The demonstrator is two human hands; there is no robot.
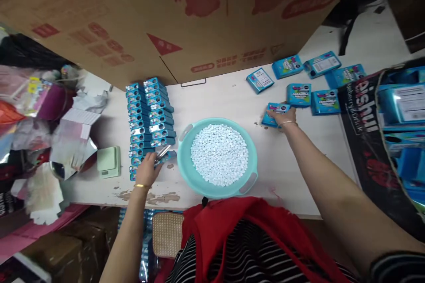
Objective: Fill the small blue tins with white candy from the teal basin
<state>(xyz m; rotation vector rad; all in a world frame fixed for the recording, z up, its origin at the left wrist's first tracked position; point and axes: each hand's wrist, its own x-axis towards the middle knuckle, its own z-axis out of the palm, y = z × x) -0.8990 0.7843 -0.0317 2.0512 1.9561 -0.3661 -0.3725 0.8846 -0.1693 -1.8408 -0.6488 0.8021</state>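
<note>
My left hand (pixel 148 169) is closed around a narrow, shiny, metal-looking tool (pixel 162 152) at the near end of two rows of small blue boxes (pixel 137 119). The boxes stand close together, with dark round holes in their tops. My right hand (pixel 284 117) grips a blue candy pack (pixel 274 119) on the table, right of the basin. Between my hands sits a round turquoise basin (pixel 185 171) with two handles, holding a heap of small white candies (pixel 219 154). Several more blue packs (pixel 299 95) lie beyond my right hand, some face up and some showing a white label.
A large cardboard box (pixel 212 40) stands along the back of the table. At left are a small pale green scale (pixel 109 162) and a pile of wrappers and bags (pixel 75 132). A black bag (pixel 365 128) full of blue packs bounds the right side.
</note>
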